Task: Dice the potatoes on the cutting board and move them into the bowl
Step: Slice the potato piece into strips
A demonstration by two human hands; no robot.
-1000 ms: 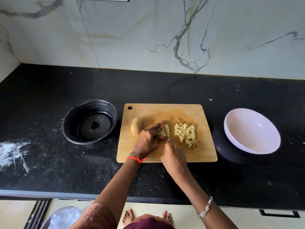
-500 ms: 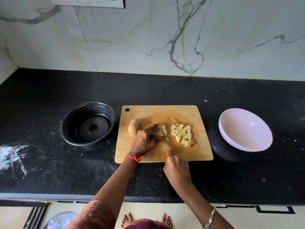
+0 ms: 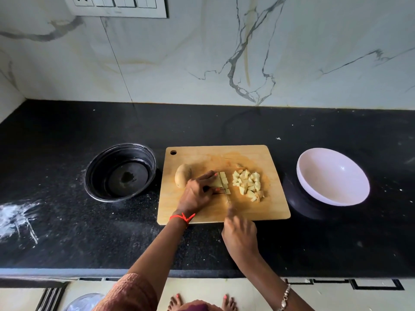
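A wooden cutting board (image 3: 265, 212) lies on the black counter. My left hand (image 3: 197, 194) presses down on a cut potato piece (image 3: 221, 181) near the board's middle. My right hand (image 3: 240, 234) grips a knife (image 3: 228, 197) whose thin blade points away from me, right beside the cut strips. A heap of pale potato dice (image 3: 248, 182) lies to the right of the blade. One whole unpeeled potato (image 3: 182, 177) rests on the board's left part, behind my left hand. An empty white bowl (image 3: 332, 176) stands to the right of the board.
A black round pan (image 3: 120, 172) sits left of the board. White powder smears (image 3: 15, 218) mark the counter's far left. The counter's front edge (image 3: 67, 271) runs below my arms. A switch panel (image 3: 116, 5) is on the marble wall.
My right hand has drawn the knife back toward me along the potato piece. The left hand keeps its hold. The view has tilted upward a little.
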